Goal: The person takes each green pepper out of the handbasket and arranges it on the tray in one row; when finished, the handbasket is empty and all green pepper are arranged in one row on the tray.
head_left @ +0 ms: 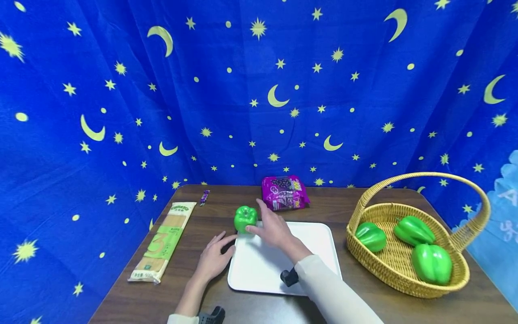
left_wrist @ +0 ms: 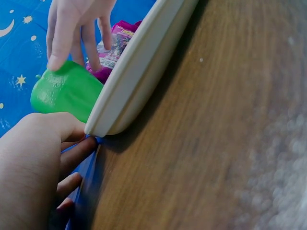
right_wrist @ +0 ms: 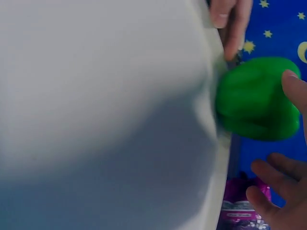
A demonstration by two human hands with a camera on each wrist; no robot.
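both hands meet at the far-left corner of the white tray [head_left: 315, 252], where a green pepper [head_left: 245, 218] sits.

right hand [head_left: 274, 229] reaches across the tray with its fingers spread and relaxed, fingertips touching the pepper's near side, not wrapped round it. left hand [head_left: 213, 258] lies flat on the wooden table [head_left: 194, 288] with loose fingers against the tray's left edge, holding nothing. the pepper stands on the table just outside the tray's corner, touching its rim. as i judge it, a fingertip touch on a smooth, rounded pepper could push it away toward the purple snack bag [head_left: 285, 192] or the spaghetti pack [head_left: 163, 240] instead of lifting it over the rim.
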